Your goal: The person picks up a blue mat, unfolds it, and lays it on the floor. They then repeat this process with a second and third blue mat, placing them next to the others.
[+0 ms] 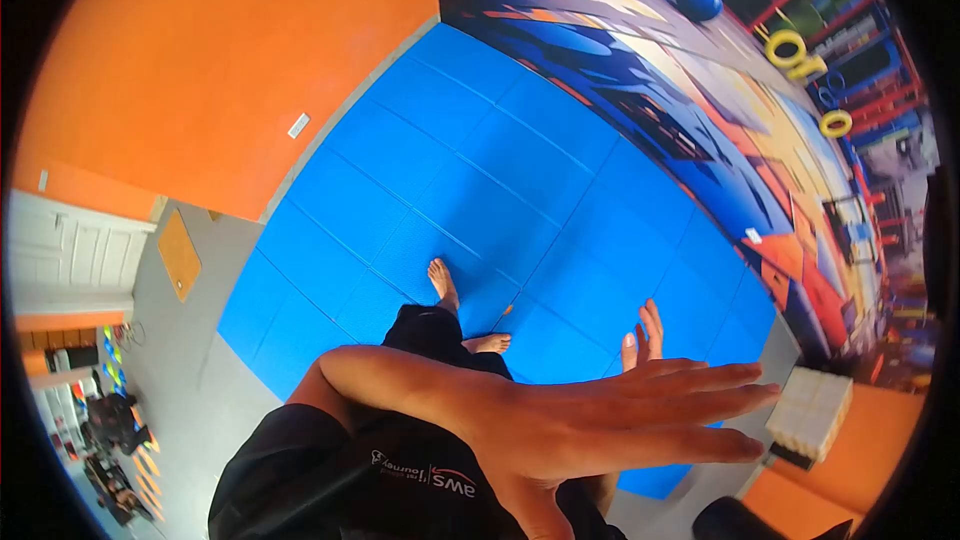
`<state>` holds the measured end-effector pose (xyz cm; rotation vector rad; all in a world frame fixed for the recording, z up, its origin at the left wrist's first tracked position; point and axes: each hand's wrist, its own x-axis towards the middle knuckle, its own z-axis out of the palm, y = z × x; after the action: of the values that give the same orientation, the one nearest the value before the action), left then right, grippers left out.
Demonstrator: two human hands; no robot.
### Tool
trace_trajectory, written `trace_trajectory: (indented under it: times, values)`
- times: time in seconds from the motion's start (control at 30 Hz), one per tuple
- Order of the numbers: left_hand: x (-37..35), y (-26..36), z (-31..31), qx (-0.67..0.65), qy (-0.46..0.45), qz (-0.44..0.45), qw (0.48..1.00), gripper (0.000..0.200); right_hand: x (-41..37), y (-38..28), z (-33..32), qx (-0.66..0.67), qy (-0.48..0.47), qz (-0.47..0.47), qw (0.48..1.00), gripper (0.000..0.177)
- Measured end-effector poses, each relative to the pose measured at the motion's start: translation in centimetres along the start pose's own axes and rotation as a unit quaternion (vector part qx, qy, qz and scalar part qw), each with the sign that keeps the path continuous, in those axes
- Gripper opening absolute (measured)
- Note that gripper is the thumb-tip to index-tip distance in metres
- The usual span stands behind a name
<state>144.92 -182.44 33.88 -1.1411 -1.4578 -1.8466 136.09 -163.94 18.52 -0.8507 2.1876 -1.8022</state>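
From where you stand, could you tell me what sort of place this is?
Probably a martial arts or training gym: blue floor mats cover the ground, and a red equipment rack with yellow rings lines the far wall.

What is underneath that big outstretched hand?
Under the flat left hand lie blue floor mats. Only the fingertips of the right hand show past its edge. The rest of that hand is covered, and so is the floor directly below.

Black shirt (pixel 330 480): white print reads "aws" (upside down from here); smaller line beside it too blurred.
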Motion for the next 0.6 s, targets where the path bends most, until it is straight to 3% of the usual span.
trace_trajectory:
  times: [0.07, 0.5, 0.6]
  values:
    - [-0.5, 1.5, -3.0, 0.008, -0.038, -0.054, 0.998, 0.117, 2.4, 0.4, 1.5, 0.004, -0.029, -0.004, 1.0, 0.063]
    - [-2.8, 6.7, -17.5, 0.134, 0.078, -0.021, 0.988, 0.111, 14.9, 1.5, 14.9, 0.0, -0.168, -0.018, 0.986, 0.064]
    - [-3.9, 7.5, -20.3, 0.156, 0.12, -0.069, 0.978, 0.109, 16.4, 2.4, 16.6, -0.006, -0.188, -0.005, 0.982, 0.064]
